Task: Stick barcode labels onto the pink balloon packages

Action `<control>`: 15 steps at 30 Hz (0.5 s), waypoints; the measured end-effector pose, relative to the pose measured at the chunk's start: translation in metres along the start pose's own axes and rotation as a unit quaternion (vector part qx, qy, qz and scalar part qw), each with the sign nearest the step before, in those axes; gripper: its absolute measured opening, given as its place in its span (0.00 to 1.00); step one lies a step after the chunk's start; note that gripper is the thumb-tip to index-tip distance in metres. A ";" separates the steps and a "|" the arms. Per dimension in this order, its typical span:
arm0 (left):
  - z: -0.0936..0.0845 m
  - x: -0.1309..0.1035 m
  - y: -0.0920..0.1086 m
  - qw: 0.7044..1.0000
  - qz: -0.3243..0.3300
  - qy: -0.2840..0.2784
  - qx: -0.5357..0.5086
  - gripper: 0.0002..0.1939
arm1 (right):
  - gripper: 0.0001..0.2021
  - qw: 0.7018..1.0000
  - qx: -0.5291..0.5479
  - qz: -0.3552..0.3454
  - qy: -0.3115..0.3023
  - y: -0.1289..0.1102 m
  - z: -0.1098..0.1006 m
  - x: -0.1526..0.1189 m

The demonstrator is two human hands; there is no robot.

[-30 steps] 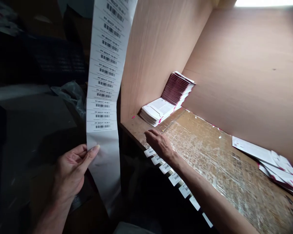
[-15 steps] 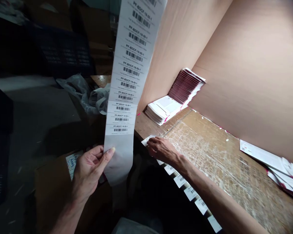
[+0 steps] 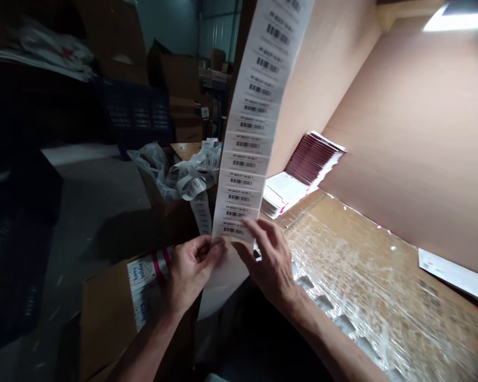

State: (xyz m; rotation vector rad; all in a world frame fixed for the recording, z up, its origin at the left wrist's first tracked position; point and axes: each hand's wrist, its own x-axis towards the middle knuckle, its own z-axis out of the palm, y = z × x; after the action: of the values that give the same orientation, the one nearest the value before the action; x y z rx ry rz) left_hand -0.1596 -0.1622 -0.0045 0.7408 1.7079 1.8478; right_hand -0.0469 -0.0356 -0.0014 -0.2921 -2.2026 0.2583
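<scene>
A long strip of barcode labels point(image 3: 247, 143) hangs down in front of me, its lower part blank. My left hand point(image 3: 193, 268) pinches its left edge where the printed labels end. At the strip's right edge, by the lowest printed label, is my right hand point(image 3: 273, 257), with thumb and fingers apart. Single labels point(image 3: 324, 303) stick out in a row along the near edge of the table point(image 3: 366, 265), partly behind my right forearm.
Folded cards point(image 3: 313, 159) are stacked at the table's back corner against the wooden panel point(image 3: 406, 132). More cards point(image 3: 454, 270) lie at the right. On the left are a cardboard box point(image 3: 103, 318), a plastic bag point(image 3: 153, 164), curled label strips point(image 3: 195, 178) and a blue crate point(image 3: 137, 116).
My right hand has left the table edge and come to the strip, its fingers now apart. My left hand and the strip appear farther right, and the view has shifted.
</scene>
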 end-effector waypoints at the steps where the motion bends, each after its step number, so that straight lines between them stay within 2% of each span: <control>1: 0.001 -0.001 0.001 1.000 0.001 0.005 -0.009 0.16 | 0.21 0.998 -0.049 -0.049 -0.005 -0.001 -0.003 0.005; 3: 0.002 -0.002 0.001 1.000 0.002 0.003 -0.031 0.15 | 0.21 0.991 -0.110 -0.078 -0.004 -0.003 -0.008 0.014; 5: 0.003 -0.002 0.001 0.999 -0.002 0.000 -0.045 0.15 | 0.23 0.988 -0.144 -0.048 0.033 -0.005 -0.012 0.019; 7: 0.004 -0.002 0.001 0.999 -0.003 -0.002 -0.046 0.15 | 0.21 0.988 -0.135 -0.058 0.039 -0.005 -0.013 0.018; 10: 0.005 -0.003 0.002 1.000 0.006 -0.012 -0.025 0.14 | 0.15 0.989 -0.079 -0.116 -0.039 -0.004 -0.012 0.015; 12: 0.005 -0.004 0.002 1.000 0.017 -0.018 -0.002 0.12 | 0.11 0.987 -0.052 -0.122 -0.094 -0.003 -0.013 0.018; 15: 0.004 -0.006 0.002 0.999 0.023 -0.026 0.019 0.10 | 0.07 0.971 -0.062 -0.166 -0.159 -0.002 -0.019 0.030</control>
State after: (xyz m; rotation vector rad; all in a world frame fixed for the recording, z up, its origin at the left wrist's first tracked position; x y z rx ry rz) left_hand -0.1523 -0.1632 -0.0023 0.8438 1.7108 1.8151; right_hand -0.0497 -0.0271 0.0333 0.0596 -2.5446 -0.0211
